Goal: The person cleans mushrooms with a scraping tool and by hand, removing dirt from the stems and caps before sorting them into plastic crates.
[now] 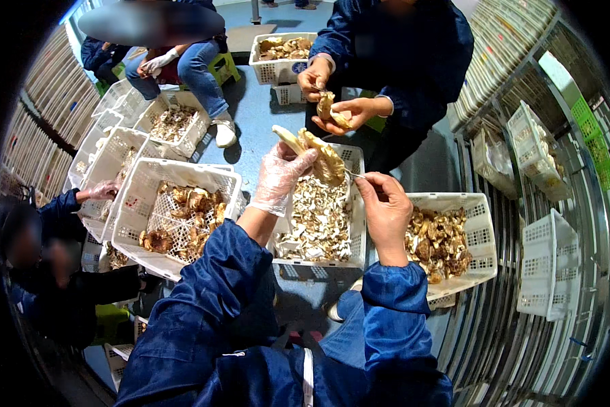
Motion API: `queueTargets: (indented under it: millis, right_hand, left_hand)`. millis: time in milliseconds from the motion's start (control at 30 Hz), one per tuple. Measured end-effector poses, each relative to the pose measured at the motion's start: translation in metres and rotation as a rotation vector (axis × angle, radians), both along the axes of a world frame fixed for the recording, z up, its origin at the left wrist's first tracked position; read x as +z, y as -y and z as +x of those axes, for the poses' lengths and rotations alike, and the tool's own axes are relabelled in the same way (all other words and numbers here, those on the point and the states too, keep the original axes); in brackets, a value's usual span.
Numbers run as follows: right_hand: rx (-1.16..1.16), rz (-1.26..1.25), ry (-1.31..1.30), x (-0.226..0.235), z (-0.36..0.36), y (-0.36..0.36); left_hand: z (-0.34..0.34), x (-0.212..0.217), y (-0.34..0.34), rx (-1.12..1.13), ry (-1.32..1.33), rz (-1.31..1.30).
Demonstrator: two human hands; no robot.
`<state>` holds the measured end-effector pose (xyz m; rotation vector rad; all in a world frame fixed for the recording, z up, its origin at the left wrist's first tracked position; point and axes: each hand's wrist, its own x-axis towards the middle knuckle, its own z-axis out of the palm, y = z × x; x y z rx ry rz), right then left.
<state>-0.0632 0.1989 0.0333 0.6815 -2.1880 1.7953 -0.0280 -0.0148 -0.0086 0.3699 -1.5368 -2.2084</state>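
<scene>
My left hand [278,180], in a clear plastic glove, is closed around the pale stem of a large brown mushroom [324,163]. My bare right hand [386,214] pinches a thin metal blade [352,174], whose tip reaches the mushroom's right edge; its handle is hidden by my fingers. Both hands are above a white plastic basket [358,159] full of small cut mushroom pieces [315,220]. To the left a white basket [123,227] holds several whole brown mushrooms [189,203]. Another basket [480,234] at my right contains a heap of brown mushrooms [437,244].
Across from me a co-worker's hands [349,112] hold a mushroom and a small tool. A gloved co-worker's hand [103,190] rests at baskets on the left. More baskets [284,68] stand on the blue floor. Metal racks with baskets [550,264] line the right side.
</scene>
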Motion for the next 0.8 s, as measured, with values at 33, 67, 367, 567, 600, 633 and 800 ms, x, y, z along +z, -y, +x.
queueTargets:
  millis: [33, 67, 367, 567, 600, 633, 800]
  right_hand:
    - [0.014, -0.021, -0.025, -0.001, 0.001, 0.001]
    - [0.022, -0.015, -0.017, 0.002, 0.002, 0.002]
    - [0.044, 0.136, -0.03, 0.011, 0.003, -0.003]
    - [0.043, 0.194, -0.131, 0.0, -0.003, 0.0]
    - [0.032, 0.232, -0.176, -0.002, -0.005, -0.002]
    - [0.023, 0.23, -0.136, -0.004, -0.005, -0.003]
    - [0.021, 0.188, -0.005, -0.002, -0.001, 0.001]
  left_hand:
    - [0.001, 0.002, -0.002, 0.026, 0.022, -0.065]
    - [0.0, 0.005, -0.003, 0.027, 0.01, -0.099]
    - [0.012, 0.031, -0.02, 0.095, 0.069, -0.602]
    - [0.014, 0.035, -0.028, 0.096, 0.075, -0.736]
    - [0.014, 0.037, -0.03, 0.087, 0.083, -0.723]
    - [0.014, 0.037, -0.032, 0.078, 0.091, -0.71]
    - [0.017, 0.041, -0.031, 0.079, 0.127, -0.733]
